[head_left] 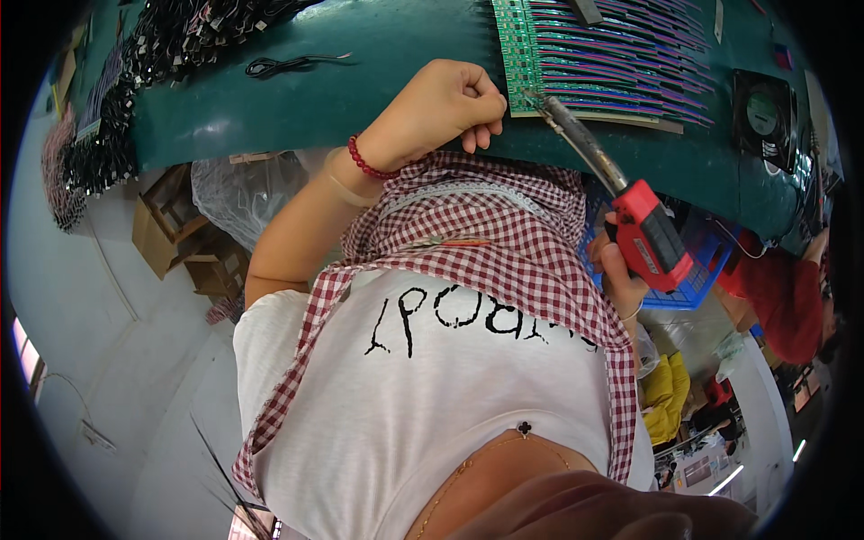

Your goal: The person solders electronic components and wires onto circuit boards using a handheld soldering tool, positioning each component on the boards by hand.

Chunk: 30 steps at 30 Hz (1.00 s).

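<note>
Green worktop point(297, 99) arching across twelve o'clock. Green circuit board point(522, 54) with striped purple wires point(630, 63) at one o'clock on it. Red-handled soldering iron point(652, 234) at three o'clock, gripped by right hand point(616, 270), tip touching board's lower edge. Left hand point(441, 103) clenched into fist at worktop's edge, eleven o'clock of iron, contents impossible to tell.
</note>
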Available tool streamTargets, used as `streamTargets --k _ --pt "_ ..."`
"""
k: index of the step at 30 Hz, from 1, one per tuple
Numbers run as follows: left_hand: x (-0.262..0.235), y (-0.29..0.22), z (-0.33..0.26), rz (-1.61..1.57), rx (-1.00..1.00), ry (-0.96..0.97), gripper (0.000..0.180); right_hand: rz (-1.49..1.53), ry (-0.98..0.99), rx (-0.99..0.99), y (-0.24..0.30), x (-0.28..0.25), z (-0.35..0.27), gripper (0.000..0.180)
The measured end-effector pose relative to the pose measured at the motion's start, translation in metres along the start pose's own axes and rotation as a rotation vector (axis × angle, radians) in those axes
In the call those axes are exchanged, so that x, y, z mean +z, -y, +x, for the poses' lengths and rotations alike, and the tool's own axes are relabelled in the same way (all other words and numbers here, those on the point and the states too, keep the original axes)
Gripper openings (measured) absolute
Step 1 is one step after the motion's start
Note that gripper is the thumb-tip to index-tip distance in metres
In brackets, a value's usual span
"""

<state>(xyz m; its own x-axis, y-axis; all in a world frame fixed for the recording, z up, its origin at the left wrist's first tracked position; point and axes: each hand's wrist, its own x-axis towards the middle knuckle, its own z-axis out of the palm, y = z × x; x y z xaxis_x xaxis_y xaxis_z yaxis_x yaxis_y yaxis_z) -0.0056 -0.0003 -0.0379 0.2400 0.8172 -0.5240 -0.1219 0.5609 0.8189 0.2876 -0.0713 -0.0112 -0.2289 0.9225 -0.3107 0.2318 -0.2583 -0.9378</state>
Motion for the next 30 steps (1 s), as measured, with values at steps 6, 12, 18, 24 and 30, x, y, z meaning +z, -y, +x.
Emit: streamTargets --k 6,12,18,24,30 --pt "-0.001 -0.004 0.003 0.063 -0.028 0.006 0.014 0.018 -0.099 0.046 -0.023 -0.009 -0.009 0.031" --pt "-0.002 -0.003 0.005 0.094 -0.006 0.037 0.014 -0.151 -0.039 0.008 -0.018 -0.005 -0.007 0.027" --pt "-0.002 -0.003 0.005 0.095 -0.024 0.023 0.013 -0.191 0.051 0.048 -0.022 -0.014 -0.01 0.01" --pt "-0.001 -0.002 0.005 0.103 -0.019 0.012 0.013 -0.126 -0.051 -0.012 -0.009 -0.006 -0.011 0.024" --pt "-0.002 -0.003 0.005 0.121 -0.012 0.012 0.014 0.028 0.001 0.028 -0.007 -0.007 -0.009 0.025"
